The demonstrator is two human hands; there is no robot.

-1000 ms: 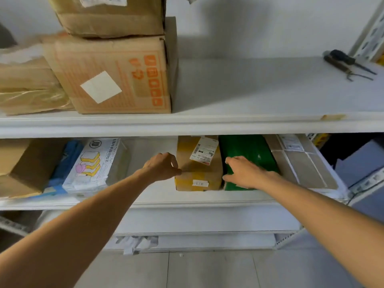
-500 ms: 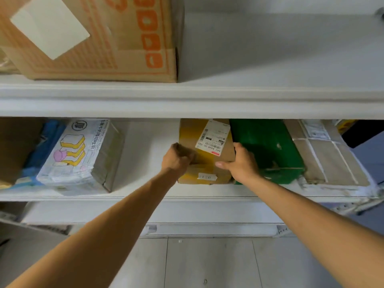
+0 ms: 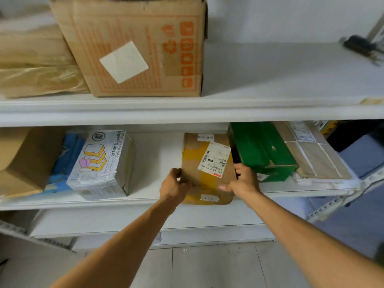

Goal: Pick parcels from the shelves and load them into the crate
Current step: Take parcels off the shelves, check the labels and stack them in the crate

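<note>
Now the brown parcel [image 3: 207,169], just beside the green box [image 3: 264,150], is gripped at both sides by the left hand [image 3: 174,187] and right hand [image 3: 242,181], seemingly so it can be drawn off the shelf [image 3: 145,196].

Single cam, head-worn, wide-angle; straight edges bow near frame borders. Looks fwd + down at white shelf unit [image 3: 270,109], its upper board crossing above mid-frame. Close: forearms enter from both bottom corners, outstretched; left hand [image 3: 174,187] and right hand [image 3: 243,183] grip brown parcel [image 3: 193,163] just below centre. Floor tiles [image 3: 207,267] fill bottom edge.
</note>
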